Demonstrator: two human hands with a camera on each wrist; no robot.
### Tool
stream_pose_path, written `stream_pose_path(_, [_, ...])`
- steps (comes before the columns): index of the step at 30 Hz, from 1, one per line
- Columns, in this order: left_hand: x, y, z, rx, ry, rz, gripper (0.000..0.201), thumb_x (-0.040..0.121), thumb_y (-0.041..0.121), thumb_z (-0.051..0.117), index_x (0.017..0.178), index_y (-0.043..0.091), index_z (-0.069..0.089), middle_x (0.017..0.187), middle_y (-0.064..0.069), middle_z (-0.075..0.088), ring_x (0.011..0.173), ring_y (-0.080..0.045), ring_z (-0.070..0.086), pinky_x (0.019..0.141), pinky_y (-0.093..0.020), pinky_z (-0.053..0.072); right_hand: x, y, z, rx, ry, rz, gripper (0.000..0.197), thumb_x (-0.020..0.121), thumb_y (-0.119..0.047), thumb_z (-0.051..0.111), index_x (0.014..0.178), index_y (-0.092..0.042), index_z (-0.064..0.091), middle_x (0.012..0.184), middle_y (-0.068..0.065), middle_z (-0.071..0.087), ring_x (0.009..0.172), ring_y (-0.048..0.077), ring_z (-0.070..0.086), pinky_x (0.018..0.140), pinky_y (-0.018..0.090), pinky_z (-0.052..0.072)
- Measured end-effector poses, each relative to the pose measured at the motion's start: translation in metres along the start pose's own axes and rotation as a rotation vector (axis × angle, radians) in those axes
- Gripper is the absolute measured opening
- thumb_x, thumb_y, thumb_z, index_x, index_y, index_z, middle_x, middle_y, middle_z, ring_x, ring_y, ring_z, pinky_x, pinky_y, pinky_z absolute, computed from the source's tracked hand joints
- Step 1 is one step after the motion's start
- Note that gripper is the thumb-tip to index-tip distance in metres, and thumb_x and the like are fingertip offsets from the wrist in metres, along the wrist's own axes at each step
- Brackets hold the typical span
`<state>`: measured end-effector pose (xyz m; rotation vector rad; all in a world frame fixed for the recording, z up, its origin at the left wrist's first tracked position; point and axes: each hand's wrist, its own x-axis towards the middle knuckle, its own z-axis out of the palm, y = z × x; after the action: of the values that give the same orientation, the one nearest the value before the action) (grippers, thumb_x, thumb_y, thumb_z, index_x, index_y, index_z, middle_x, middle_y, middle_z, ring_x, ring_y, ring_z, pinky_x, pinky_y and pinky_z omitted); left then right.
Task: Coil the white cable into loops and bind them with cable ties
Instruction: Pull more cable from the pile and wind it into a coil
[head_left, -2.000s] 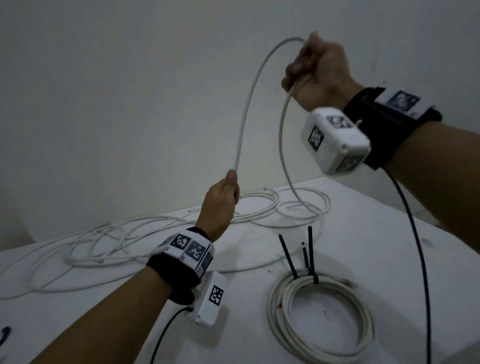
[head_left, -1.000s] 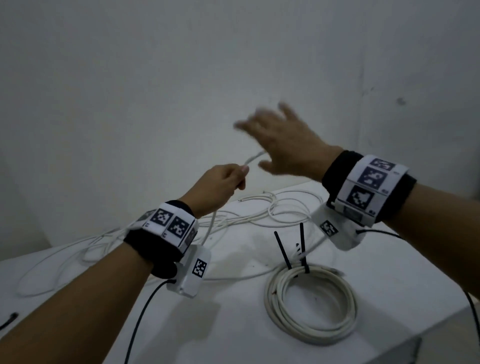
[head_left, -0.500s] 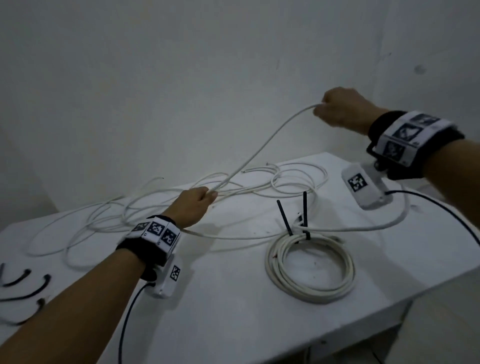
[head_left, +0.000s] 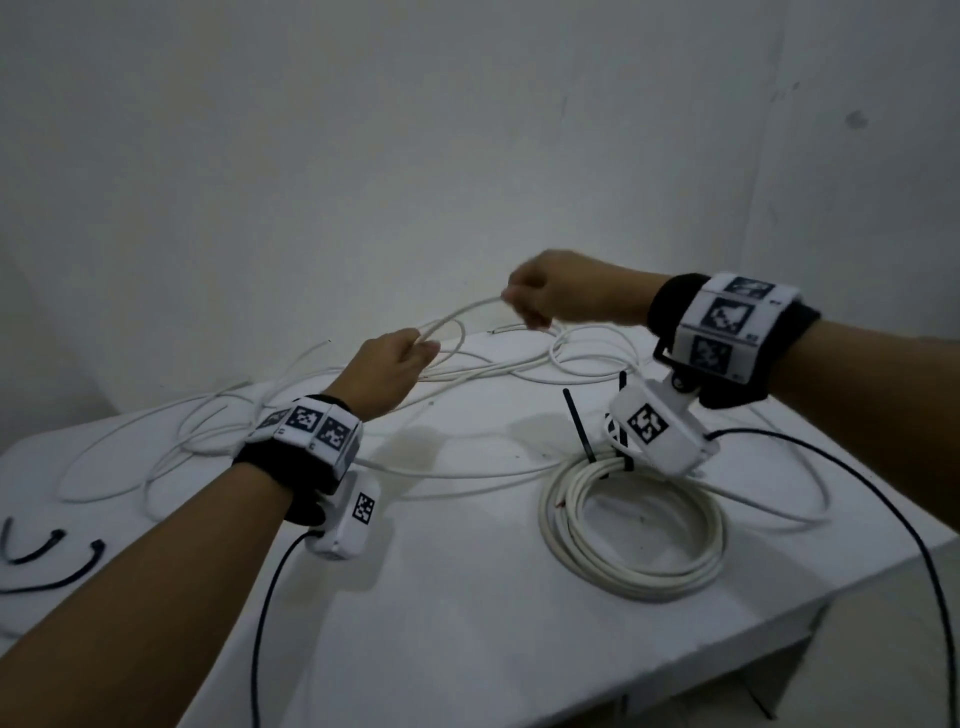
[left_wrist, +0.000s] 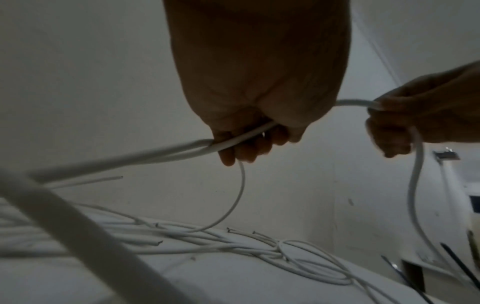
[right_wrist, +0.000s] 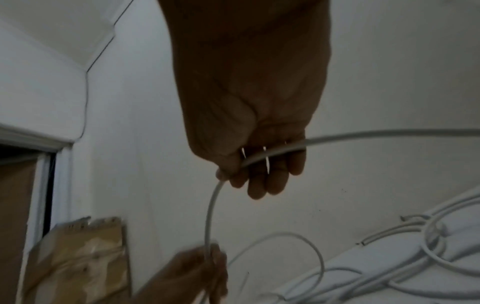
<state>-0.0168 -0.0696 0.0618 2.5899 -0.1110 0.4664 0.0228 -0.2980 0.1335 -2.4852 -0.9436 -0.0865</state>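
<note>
A white cable is held in the air between both hands, above the far part of the white bench. The left hand is closed round it, and in the left wrist view the fingers are seen curled over more than one strand, with a small loop hanging below the fist. The right hand is raised slightly higher and to the right, its fingers curled round the same cable, which is pinched near the thumb. A short arched length of cable is stretched from one fist to the other. From the right hand the cable is led down and away toward the right side of the bench.

Behind and to the left of the hands, loose white cables are spread in wide tangled curves across the bench, with several cut ends visible. Near the right front of the bench a finished coil is laid flat, and black cable ties are seen standing up from its far edge, partly hidden by the right wrist camera. At the left edge of the bench, spare black cable ties are laid apart from the rest.
</note>
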Motion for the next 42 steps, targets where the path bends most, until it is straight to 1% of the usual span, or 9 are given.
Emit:
stream_pose_path(13, [-0.009, -0.070, 0.000, -0.047, 0.024, -0.227, 0.031, 0.101, 0.029, 0.042, 0.076, 0.012, 0.050, 0.078, -0.007, 0.062, 0.067, -0.016, 0.052, 0.058, -0.025, 0.036, 0.000, 0.058, -0.118, 0.761, 1.044, 0.066, 0.039, 0.098, -0.026, 0.040, 0.059, -0.023, 0.044, 0.040, -0.014, 0.036, 0.041, 0.007, 0.028, 0.044, 0.024, 0.020])
stream_pose_path(18, [0.006, -0.051, -0.009, -0.314, 0.230, -0.247, 0.042, 0.102, 0.030, 0.040, 0.064, 0.014, 0.040, 0.058, -0.002, 0.046, 0.056, -0.020, 0.041, 0.059, -0.031, 0.030, -0.003, 0.064, -0.093, 0.420, 0.740, 0.187, 0.034, 0.098, -0.023, 0.048, 0.065, -0.015, 0.057, 0.044, -0.011, 0.053, 0.039, 0.003, 0.046, 0.043, 0.020, 0.035])
stream_pose_path(20, [0.014, -0.032, -0.022, -0.634, 0.309, -0.233, 0.040, 0.102, 0.028, 0.041, 0.064, 0.018, 0.036, 0.048, 0.005, 0.040, 0.044, -0.013, 0.034, 0.051, -0.026, 0.028, -0.002, 0.068, -0.069, 0.040, 0.447, 0.304, 0.022, 0.097, -0.019, 0.049, 0.089, -0.002, 0.062, 0.076, 0.005, 0.069, 0.070, 0.018, 0.063, 0.063, 0.024, 0.045])
stream_pose_path(23, [0.022, 0.003, -0.039, -0.712, 0.273, -0.157, 0.034, 0.101, 0.023, 0.042, 0.068, 0.020, 0.038, 0.053, 0.007, 0.038, 0.043, -0.007, 0.032, 0.045, -0.022, 0.027, 0.001, 0.063, -0.037, -0.256, 0.306, 0.388, 0.058, 0.090, -0.027, 0.059, 0.136, -0.004, 0.034, 0.133, 0.023, 0.046, 0.116, 0.037, 0.048, 0.096, 0.042, 0.040])
stream_pose_path(28, [0.017, 0.047, -0.047, -0.391, 0.064, 0.021, 0.028, 0.099, 0.024, 0.045, 0.071, 0.019, 0.047, 0.065, 0.004, 0.048, 0.056, -0.013, 0.040, 0.056, -0.028, 0.033, 0.002, 0.009, -0.024, -0.433, 0.492, -0.088, 0.096, 0.078, -0.037, 0.071, 0.151, -0.019, 0.012, 0.158, 0.013, 0.009, 0.145, 0.029, 0.011, 0.116, 0.052, 0.009])
stream_pose_path(31, [0.007, 0.072, -0.049, -0.362, -0.034, 0.104, 0.026, 0.098, 0.019, 0.045, 0.072, 0.017, 0.050, 0.064, 0.004, 0.048, 0.054, -0.012, 0.040, 0.055, -0.027, 0.033, 0.006, -0.019, -0.012, -0.606, 0.290, -0.206, 0.088, 0.083, -0.042, 0.065, 0.150, -0.020, 0.013, 0.159, 0.009, 0.009, 0.147, 0.024, 0.003, 0.115, 0.051, -0.003])
stream_pose_path(34, [-0.005, 0.083, -0.052, -0.366, -0.090, 0.132, 0.027, 0.097, 0.018, 0.047, 0.071, 0.014, 0.051, 0.057, 0.006, 0.046, 0.047, -0.008, 0.038, 0.049, -0.023, 0.032, 0.004, -0.025, -0.010, -0.439, 0.203, -0.239, 0.049, 0.092, -0.041, 0.054, 0.133, -0.018, 0.038, 0.130, 0.009, 0.055, 0.117, 0.023, 0.049, 0.105, 0.039, 0.029])
stream_pose_path(37, [-0.014, 0.080, -0.055, -0.357, -0.054, 0.135, 0.030, 0.096, 0.018, 0.051, 0.066, 0.014, 0.051, 0.053, 0.006, 0.046, 0.045, -0.009, 0.038, 0.046, -0.024, 0.032, -0.007, -0.026, -0.013, -0.544, 0.288, -0.331, 0.029, 0.099, -0.038, 0.041, 0.107, -0.013, 0.053, 0.090, 0.002, 0.057, 0.083, 0.023, 0.054, 0.066, 0.032, 0.037])
stream_pose_path(42, [-0.032, 0.068, -0.054, -0.527, 0.033, 0.036, 0.036, 0.097, 0.019, 0.052, 0.062, 0.012, 0.045, 0.050, 0.001, 0.045, 0.044, -0.012, 0.040, 0.048, -0.025, 0.036, -0.021, -0.015, -0.024, -0.208, 0.525, -0.253, 0.024, 0.100, -0.030, 0.043, 0.086, -0.011, 0.050, 0.080, 0.007, 0.055, 0.076, 0.030, 0.053, 0.064, 0.036, 0.039])
